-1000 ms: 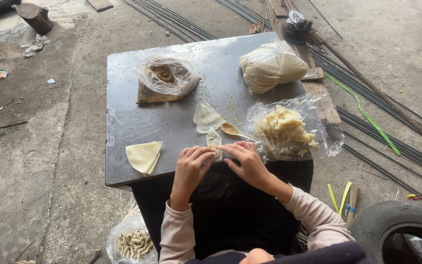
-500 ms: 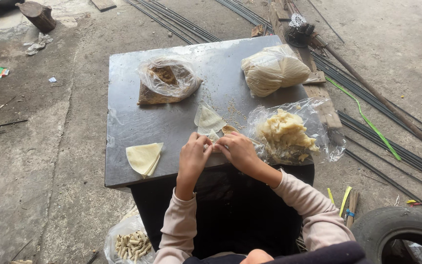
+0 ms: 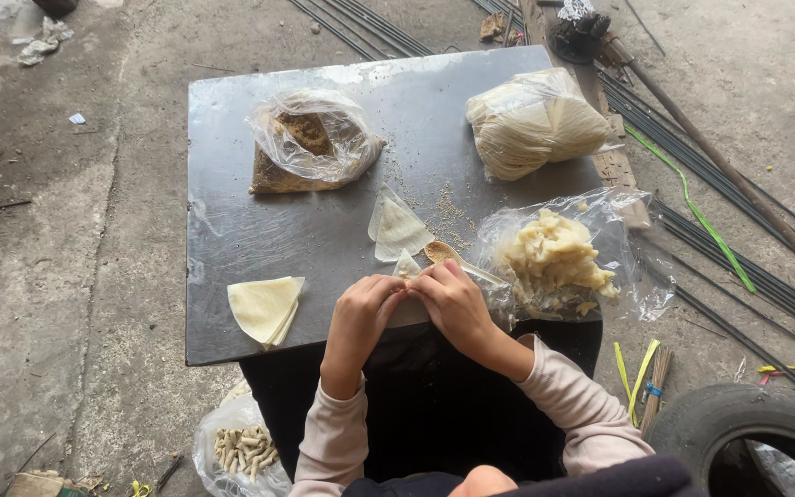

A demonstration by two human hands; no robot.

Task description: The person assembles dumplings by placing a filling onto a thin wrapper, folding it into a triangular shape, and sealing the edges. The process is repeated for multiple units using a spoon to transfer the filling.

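**A:** At the near edge of the dark metal table (image 3: 232, 276), roughly six o'clock, both hands are working together on one small pale wrapper (image 3: 406, 267). The left hand (image 3: 361, 317) is pinching its lower edge with curled fingers, and the right hand (image 3: 453, 304) is pressing in from the other side, thumbs almost touching. Only a little tip of the wrapper is poking out above the knuckles.

**B:** What's looking risky to you?

**A:** Mostly the spoon (image 3: 443, 253). It's lying at about one o'clock from the hands, just beside the right knuckles, loaded with brownish crumbs. I'm guessing a bumped wrist is tipping that straight onto the table.

**B:** And the wrapper itself?

**A:** It's looking thin, so squeezing too hard is probably tearing it or pushing filling out the seam. Can't tell how full it is, the fingers are hiding that.

**B:** Anything else close?

**A:** The open bag of pale yellowish lumps (image 3: 554, 258) is sitting at three o'clock, touching the right forearm side. A folded stack of wrappers (image 3: 264, 308) is lying at nine o'clock, near the edge.
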